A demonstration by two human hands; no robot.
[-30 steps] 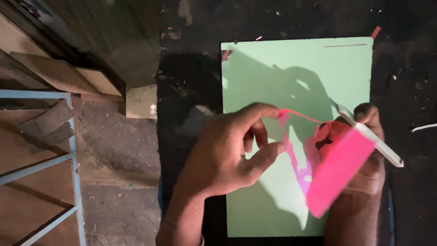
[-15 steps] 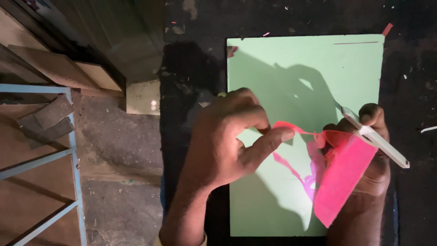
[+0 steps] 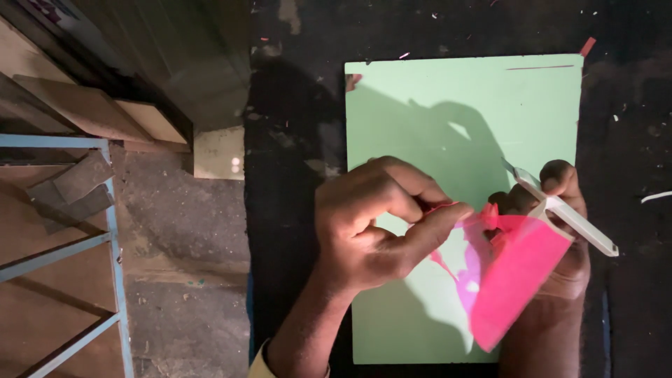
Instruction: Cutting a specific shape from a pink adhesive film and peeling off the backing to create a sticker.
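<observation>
A pale green board [image 3: 434, 105] lies flat on a dark work surface [image 3: 294, 175]. Above its lower right part, my left hand [image 3: 378, 224] pinches the torn edge of a bright pink sheet [image 3: 514, 276] between thumb and forefinger. My right hand [image 3: 556, 231] grips the same pink sheet from the other side and also holds a white craft knife [image 3: 570, 220], its blade pointing up and left. The pink sheet hangs down toward the board's lower edge, and a thin pink strip trails from it.
Wooden planks [image 3: 84, 105] and a blue metal frame [image 3: 112, 245] lie at the left over a rough floor. A small pink scrap [image 3: 586, 46] sits at the board's top right corner. White shavings [image 3: 654, 197] dot the dark surface.
My left hand has shifted right and closed its thumb and forefinger on the pink sheet's edge. The sheet is more crumpled at the top, and the view has shifted slightly.
</observation>
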